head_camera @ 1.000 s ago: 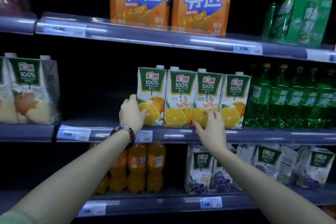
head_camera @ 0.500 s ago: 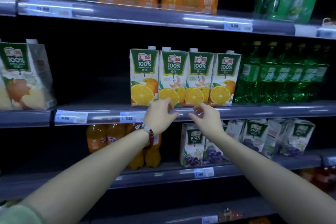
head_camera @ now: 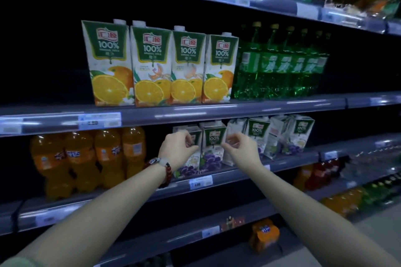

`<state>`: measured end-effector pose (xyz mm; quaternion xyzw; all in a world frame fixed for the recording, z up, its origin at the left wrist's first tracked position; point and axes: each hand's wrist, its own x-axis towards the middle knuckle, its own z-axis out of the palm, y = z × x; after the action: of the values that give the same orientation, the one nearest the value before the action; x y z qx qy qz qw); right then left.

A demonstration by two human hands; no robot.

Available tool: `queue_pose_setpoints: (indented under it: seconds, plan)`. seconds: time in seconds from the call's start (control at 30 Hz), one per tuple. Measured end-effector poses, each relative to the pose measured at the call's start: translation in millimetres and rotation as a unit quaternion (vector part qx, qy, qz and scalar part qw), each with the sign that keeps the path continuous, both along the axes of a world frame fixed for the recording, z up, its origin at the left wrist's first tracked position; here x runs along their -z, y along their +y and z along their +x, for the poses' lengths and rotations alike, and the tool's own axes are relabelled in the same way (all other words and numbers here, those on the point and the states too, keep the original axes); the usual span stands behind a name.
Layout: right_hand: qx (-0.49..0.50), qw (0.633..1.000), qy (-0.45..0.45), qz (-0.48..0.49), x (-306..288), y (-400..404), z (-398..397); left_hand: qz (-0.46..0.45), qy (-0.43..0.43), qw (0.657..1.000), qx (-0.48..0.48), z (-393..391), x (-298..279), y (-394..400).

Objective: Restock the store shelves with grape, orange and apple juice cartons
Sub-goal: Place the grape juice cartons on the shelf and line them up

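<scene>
Neither hand has hold of anything. Both hang in the air in front of the grape cartons with fingers loosely curled, the left hand point(head_camera: 176, 149) level with the right hand point(head_camera: 242, 150) and a carton's width of gap between them. On the left wrist sits a bracelet of dark red beads point(head_camera: 166, 170).

Behind the hands, on the lower grey shelf point(head_camera: 293, 161), stands a row of white cardboard grape juice cartons with green label panels and purple grape pictures point(head_camera: 211, 154). The two nearest the hands face front and stand upright, touching each other. Further right the cartons are turned at angles, some showing their side panels.

One level up, on the middle grey shelf point(head_camera: 260, 107), four tall white orange juice cartons with green "100%" panels and sliced orange pictures point(head_camera: 159, 65) stand upright in a tight row, sides touching, fronts flush to the shelf edge. Just right of them is a line of green plastic soda bottles point(head_camera: 280, 71).

Left of the grape cartons, on the same lower shelf, stand four orange soda bottles point(head_camera: 86, 158). A white price tag point(head_camera: 200, 182) is clipped to the shelf rail below the grape cartons. No apple juice cartons fall within view from this angle.
</scene>
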<state>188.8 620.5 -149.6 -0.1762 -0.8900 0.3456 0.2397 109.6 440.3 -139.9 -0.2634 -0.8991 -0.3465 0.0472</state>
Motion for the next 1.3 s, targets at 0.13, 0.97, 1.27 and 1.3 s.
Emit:
queue_pose_setpoints:
  seconds: [0.13,0.97,1.27,1.3]
  plan:
    - [-0.020,1.000,-0.009,-0.018,18.4,39.1,-8.4,0.001,-0.026,0.998,-0.055,-4.4,21.3,30.1]
    - [-0.130,0.987,-0.073,-0.068,124.5,106.0,-92.9,0.055,-0.076,0.933,-0.346,-48.1,129.4,68.9]
    - [-0.145,0.970,-0.043,-0.192,150.6,93.5,-123.5,0.166,-0.095,0.931,-0.312,-71.1,153.1,70.5]
    - [-0.145,0.967,-0.037,-0.208,152.7,92.6,-124.7,0.174,-0.095,0.930,-0.310,-72.3,154.0,69.1]
